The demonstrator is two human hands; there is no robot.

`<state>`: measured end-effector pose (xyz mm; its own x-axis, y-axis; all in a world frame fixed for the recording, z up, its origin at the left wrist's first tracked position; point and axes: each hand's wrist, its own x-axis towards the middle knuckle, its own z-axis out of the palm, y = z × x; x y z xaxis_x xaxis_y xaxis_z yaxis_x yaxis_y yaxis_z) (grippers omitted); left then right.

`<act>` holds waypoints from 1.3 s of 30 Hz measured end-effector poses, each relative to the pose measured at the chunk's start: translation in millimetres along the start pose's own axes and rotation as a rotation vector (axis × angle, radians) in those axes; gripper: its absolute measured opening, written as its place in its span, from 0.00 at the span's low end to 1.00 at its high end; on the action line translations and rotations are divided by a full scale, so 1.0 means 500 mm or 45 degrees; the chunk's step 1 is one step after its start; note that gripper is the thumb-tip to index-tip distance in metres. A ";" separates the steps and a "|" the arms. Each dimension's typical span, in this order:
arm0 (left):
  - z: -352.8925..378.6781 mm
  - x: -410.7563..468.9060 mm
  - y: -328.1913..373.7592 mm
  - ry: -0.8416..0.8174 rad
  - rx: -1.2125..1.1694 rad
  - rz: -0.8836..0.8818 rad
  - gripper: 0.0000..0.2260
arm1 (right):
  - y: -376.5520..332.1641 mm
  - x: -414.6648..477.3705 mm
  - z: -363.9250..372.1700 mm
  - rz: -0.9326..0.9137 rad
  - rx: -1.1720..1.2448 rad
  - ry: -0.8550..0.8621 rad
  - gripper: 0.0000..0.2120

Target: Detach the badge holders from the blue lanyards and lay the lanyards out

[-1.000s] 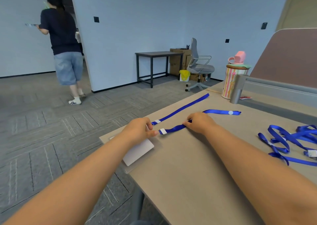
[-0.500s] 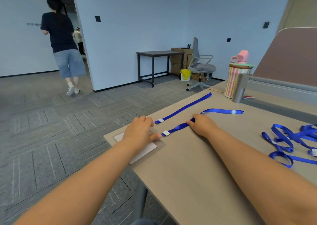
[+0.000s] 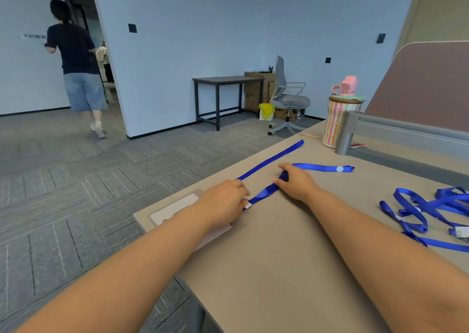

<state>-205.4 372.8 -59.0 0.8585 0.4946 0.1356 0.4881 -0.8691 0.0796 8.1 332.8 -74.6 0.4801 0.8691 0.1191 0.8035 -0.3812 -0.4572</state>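
Observation:
A blue lanyard (image 3: 264, 193) lies across the tan table (image 3: 279, 256), its white clip end (image 3: 248, 205) at my left fingertips. My left hand (image 3: 224, 202) rests over a stack of clear badge holders (image 3: 175, 209) and pinches that clip end. My right hand (image 3: 295, 183) holds the same strap further along, the strap showing between thumb and forefinger. Beyond it the strap runs right to a white button (image 3: 339, 169). A second lanyard (image 3: 272, 159) lies straight behind.
A tangle of blue lanyards (image 3: 431, 211) with white clips sits at the right. A striped bottle with a pink cap (image 3: 341, 119) and a grey divider post (image 3: 346, 132) stand at the back. The table's left edge is beside my left hand. A person (image 3: 78, 63) walks away far left.
My left hand has slid right along the badge holders to the clip end. My right hand has moved a little further along the strap. The person at the far left has walked further off.

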 end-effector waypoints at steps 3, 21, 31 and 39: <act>0.012 0.026 0.013 -0.101 0.020 0.082 0.16 | 0.000 0.012 0.007 -0.053 0.093 0.025 0.28; 0.013 0.104 0.008 -0.281 0.075 0.240 0.20 | 0.080 0.062 -0.040 0.043 -0.548 -0.026 0.18; 0.001 0.212 0.025 -0.185 -0.022 0.223 0.15 | 0.128 0.113 -0.103 0.206 -0.909 -0.012 0.21; 0.038 0.310 0.063 -0.091 -0.074 0.308 0.14 | 0.166 0.149 -0.106 0.228 -0.765 0.025 0.16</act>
<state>-53.8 422.0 -54.2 0.9591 0.2691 0.0879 0.2591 -0.9595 0.1104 129.1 349.2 -56.9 0.6274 0.7716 0.1050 0.7649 -0.6359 0.1028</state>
